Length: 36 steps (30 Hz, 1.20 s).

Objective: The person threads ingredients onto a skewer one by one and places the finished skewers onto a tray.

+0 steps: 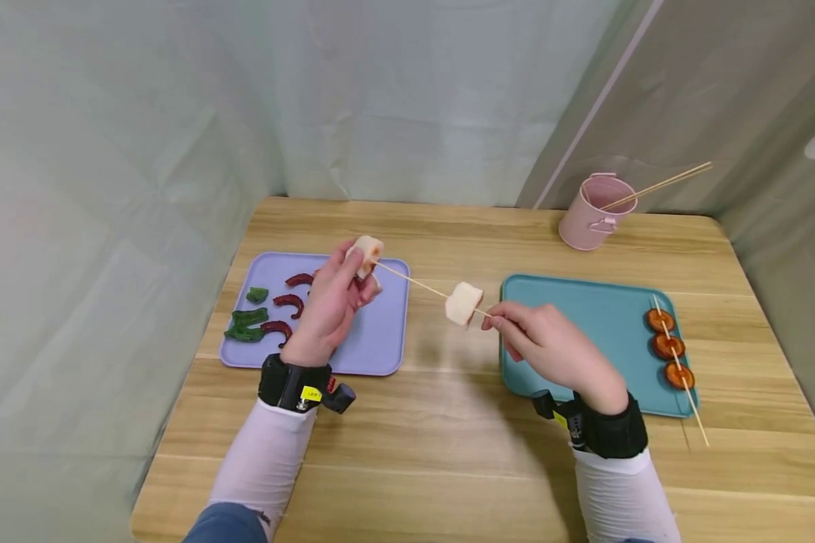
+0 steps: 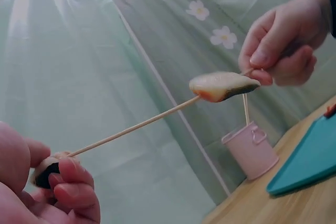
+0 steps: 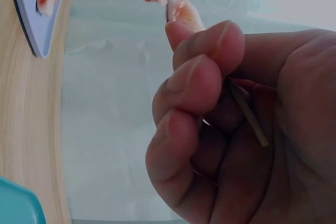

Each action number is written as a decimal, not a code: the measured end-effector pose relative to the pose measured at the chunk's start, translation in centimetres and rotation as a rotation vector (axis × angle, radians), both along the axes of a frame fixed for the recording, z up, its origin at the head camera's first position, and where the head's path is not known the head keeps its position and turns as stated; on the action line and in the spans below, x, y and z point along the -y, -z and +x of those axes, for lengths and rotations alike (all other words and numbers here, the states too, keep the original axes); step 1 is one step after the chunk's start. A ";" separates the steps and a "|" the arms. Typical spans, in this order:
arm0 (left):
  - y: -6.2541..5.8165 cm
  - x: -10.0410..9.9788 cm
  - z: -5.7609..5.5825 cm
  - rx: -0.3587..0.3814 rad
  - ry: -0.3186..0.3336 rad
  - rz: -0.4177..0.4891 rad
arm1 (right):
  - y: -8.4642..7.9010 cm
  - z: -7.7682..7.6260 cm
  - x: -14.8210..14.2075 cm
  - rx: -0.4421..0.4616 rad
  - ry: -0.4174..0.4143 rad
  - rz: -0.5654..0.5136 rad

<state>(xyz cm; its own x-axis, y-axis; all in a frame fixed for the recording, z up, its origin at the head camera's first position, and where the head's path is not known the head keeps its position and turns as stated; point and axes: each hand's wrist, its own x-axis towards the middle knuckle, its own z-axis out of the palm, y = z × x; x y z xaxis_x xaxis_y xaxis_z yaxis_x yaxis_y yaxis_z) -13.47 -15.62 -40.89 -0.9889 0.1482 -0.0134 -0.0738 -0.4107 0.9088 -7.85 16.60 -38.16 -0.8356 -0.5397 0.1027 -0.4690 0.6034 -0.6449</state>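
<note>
A pale green curtain [image 1: 414, 98] rises behind the wooden table [image 1: 435, 437], whose near edge is cut off. The teal tray [image 1: 625, 324] at right is partly hidden by the right hand [image 1: 550, 339], the lilac tray [image 1: 383, 343] at left by the left hand [image 1: 329, 302]. The left hand grips one white piece [image 1: 368, 250]; a second white piece [image 1: 463, 304] sits on the skewer [image 1: 410, 280] that the right hand pinches, held above the table, its left tip hidden.

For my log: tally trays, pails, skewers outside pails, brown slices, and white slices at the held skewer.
Rectangular trays, lavender and teal: 2
Pink pail: 1
Wooden skewers outside it: 2
Round brown slices: 3
White slices at the held skewer: 2
Total: 10
</note>
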 end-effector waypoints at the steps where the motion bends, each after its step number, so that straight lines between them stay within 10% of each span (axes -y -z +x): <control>1: 0.0 0.0 0.0 -0.005 -0.012 -0.030 | 0.0 0.0 0.0 -0.004 -0.002 -0.002; 12: 0.2 -1.1 0.7 -0.079 0.043 -0.291 | 0.3 -0.1 0.3 0.007 -0.034 -0.036; 36: 0.0 -2.9 1.6 -0.045 0.061 -0.215 | 0.0 0.0 0.7 -0.075 -0.013 -0.067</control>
<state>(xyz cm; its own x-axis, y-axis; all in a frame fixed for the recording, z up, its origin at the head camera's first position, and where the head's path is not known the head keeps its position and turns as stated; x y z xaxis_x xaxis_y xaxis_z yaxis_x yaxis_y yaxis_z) -11.88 -12.67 -40.94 -0.9785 0.2060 -0.0075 -0.0502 -0.2030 0.9779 -7.82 15.89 -38.12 -0.8172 -0.5402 0.2008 -0.5248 0.5536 -0.6466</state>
